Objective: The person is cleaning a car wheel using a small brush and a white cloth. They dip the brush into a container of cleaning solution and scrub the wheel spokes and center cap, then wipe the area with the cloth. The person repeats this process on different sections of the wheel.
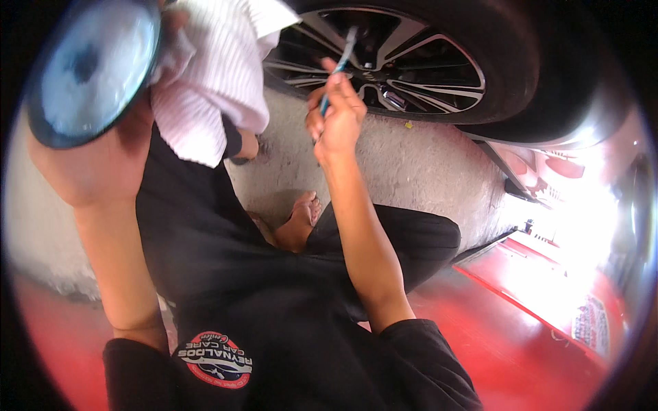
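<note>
My left hand (97,167) grips a round blue tub (43,120) from beneath. Pale, foamy-looking contents (113,51) fill the tub around a darker patch. A white ribbed cloth (205,77) hangs beside the tub over the same hand, whose fingers are mostly hidden. Between the fingers of my right hand (339,118) is a slim brush (340,64) with a blue handle and a whitish, blurred head. The brush points at the spokes of a black and silver alloy wheel (437,95), close to its hub; contact cannot be made out. A black tyre (514,67) surrounds the wheel.
Rough concrete floor (411,169) lies below the wheel, with a small yellow scrap (408,125) near the tyre. My bare foot (303,218) is between my bent legs. A red panel (519,277) stands at the right, beside strong glare.
</note>
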The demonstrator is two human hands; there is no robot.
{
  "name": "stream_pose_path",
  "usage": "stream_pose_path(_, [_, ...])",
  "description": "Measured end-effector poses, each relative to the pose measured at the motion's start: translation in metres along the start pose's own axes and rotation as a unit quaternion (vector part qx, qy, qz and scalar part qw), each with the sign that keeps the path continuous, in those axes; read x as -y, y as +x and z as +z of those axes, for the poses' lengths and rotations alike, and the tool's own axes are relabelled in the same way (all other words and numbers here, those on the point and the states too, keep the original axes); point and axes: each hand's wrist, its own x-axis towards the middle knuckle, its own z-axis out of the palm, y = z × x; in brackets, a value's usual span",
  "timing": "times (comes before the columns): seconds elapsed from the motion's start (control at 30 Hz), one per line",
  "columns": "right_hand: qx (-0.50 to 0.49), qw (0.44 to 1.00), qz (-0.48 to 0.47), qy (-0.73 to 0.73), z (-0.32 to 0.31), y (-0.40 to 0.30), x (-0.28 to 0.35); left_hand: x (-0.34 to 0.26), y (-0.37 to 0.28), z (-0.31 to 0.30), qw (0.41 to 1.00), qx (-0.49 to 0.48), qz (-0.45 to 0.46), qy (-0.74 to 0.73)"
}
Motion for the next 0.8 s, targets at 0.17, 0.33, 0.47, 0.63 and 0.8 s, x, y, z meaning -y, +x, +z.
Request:
stream_pose_path(0.17, [-0.125, 0.992, 0.017, 0.018, -0.041, 0.007, -0.028, 0.000, 0.001, 0.010, 0.999, 0.026, -0.025, 0.005])
stream_pose_path(0.33, [-0.069, 0.997, -0.021, 0.008, -0.026, -0.025, -0.005, 0.009, 0.002, 0.039, 0.970, -0.229, -0.065, 0.052])
stream_pose_path(0.47, [0.029, 0.993, -0.112, 0.001, 0.025, -0.069, 0.039, 0.019, -0.001, 0.031, 0.984, -0.136, -0.109, 0.045])
stream_pose_path(0.63, [0.040, 0.961, -0.235, -0.137, 0.052, -0.077, 0.044, 0.018, -0.007, 0.037, 0.972, -0.140, -0.191, -0.009])
stream_pose_path(0.8, [0.054, 0.910, -0.264, -0.316, 0.045, -0.088, 0.075, 0.023, -0.004, 0.068, 0.965, -0.118, -0.230, -0.040])
